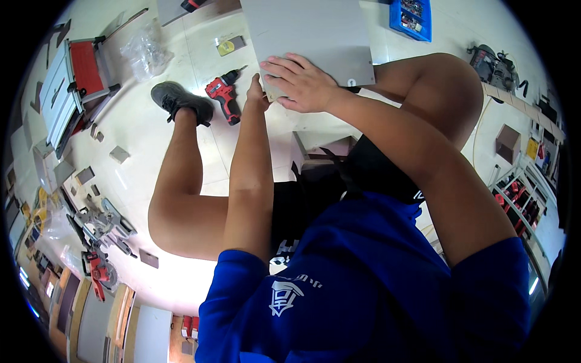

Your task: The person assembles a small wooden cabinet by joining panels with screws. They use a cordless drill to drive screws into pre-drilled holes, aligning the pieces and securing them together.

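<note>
Grey panel (310, 30) stretches to the far side from the right hand (304, 85), which rests flat, fingers loose, on its near-left corner; the left hand (258, 97) sits at that corner's left edge, its grip too hidden to tell.

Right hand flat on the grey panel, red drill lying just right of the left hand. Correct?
Not quite: the head view shows the red drill lying just left of the left hand. The rest holds: right hand flat on the grey panel.
</note>
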`<action>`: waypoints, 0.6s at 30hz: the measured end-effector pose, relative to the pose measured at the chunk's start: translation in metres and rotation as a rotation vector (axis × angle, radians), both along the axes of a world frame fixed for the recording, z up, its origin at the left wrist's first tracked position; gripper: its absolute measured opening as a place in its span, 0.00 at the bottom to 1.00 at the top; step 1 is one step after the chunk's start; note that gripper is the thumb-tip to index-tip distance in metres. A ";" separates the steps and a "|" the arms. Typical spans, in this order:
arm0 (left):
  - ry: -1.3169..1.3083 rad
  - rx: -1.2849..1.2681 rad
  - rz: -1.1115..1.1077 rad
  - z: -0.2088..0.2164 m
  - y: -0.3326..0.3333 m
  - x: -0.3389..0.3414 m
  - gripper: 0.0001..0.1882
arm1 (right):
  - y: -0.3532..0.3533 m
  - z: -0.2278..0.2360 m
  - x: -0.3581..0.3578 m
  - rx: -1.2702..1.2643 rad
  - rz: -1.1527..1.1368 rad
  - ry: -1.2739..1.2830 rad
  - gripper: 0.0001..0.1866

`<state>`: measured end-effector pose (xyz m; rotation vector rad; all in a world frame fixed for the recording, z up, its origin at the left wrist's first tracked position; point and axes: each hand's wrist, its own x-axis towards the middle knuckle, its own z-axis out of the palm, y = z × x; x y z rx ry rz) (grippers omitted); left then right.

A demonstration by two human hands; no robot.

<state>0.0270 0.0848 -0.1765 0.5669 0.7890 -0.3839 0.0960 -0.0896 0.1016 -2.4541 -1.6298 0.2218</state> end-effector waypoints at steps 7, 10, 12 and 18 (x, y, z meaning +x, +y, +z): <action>-0.090 -0.108 -0.049 0.020 -0.028 0.033 0.36 | -0.007 -0.002 0.001 -0.004 -0.019 -0.005 0.29; -0.073 -0.124 -0.053 0.024 -0.030 0.038 0.36 | -0.006 -0.002 0.000 -0.013 -0.014 -0.020 0.30; -0.064 -0.134 -0.055 0.026 -0.033 0.040 0.35 | -0.006 -0.002 0.000 0.000 -0.014 -0.033 0.30; -0.022 -0.141 -0.052 0.034 -0.029 0.042 0.34 | -0.005 -0.003 -0.001 0.011 -0.026 -0.054 0.29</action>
